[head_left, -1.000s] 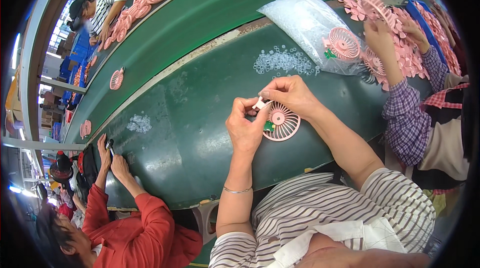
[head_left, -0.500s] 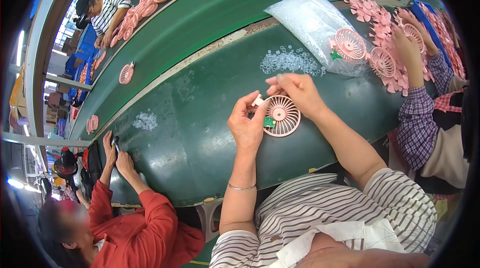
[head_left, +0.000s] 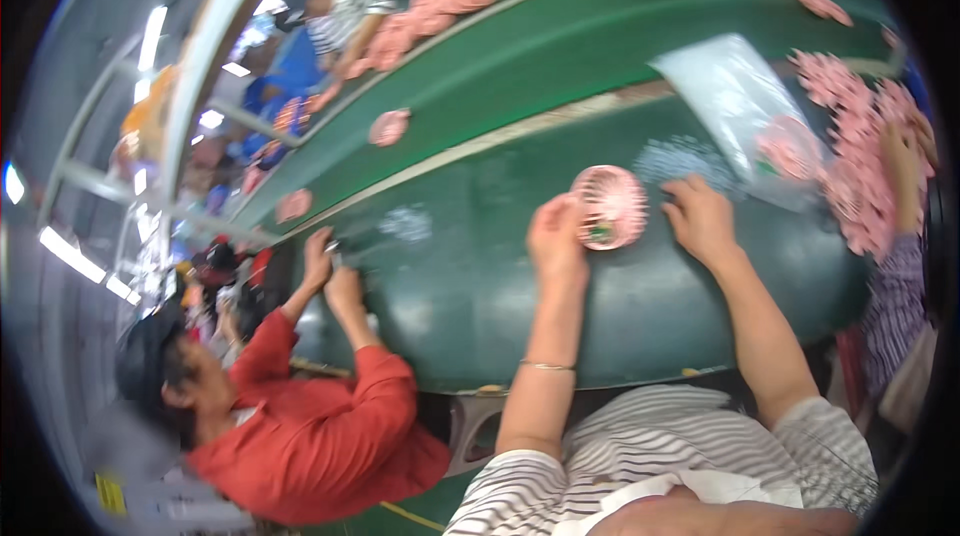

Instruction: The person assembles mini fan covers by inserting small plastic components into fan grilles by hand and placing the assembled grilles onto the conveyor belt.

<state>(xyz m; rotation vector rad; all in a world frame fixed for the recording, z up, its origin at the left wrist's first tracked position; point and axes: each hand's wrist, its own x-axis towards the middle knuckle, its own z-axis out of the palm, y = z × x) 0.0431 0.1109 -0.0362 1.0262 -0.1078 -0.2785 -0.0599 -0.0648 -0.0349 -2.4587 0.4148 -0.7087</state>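
Note:
In my left hand (head_left: 557, 241) is a round pink fan housing (head_left: 632, 208) with radial ribs, pinched at its left edge between thumb and fingers. A small green circuit board (head_left: 600, 232) shows low inside it. My right hand (head_left: 705, 221) is to the right of the housing, its fingertips at the near edge of a pile of small clear rings (head_left: 685, 164). Thumb and fingers look apart there, and I see nothing between them, though the picture is blurred.
A clear plastic bag (head_left: 725, 86) lies beyond the rings, a pink housing (head_left: 787, 148) on it. Pink fan blades (head_left: 850, 126) are heaped at right by a co-worker's hand (head_left: 903, 161). At left a red-sleeved co-worker (head_left: 320, 406) works near another ring pile (head_left: 405, 223). A green conveyor (head_left: 540, 86) runs behind.
My right hand has left the housing and moved to the ring pile. The left hand keeps the housing, now more upright. The whole view has swung, shifting the scene rightward.

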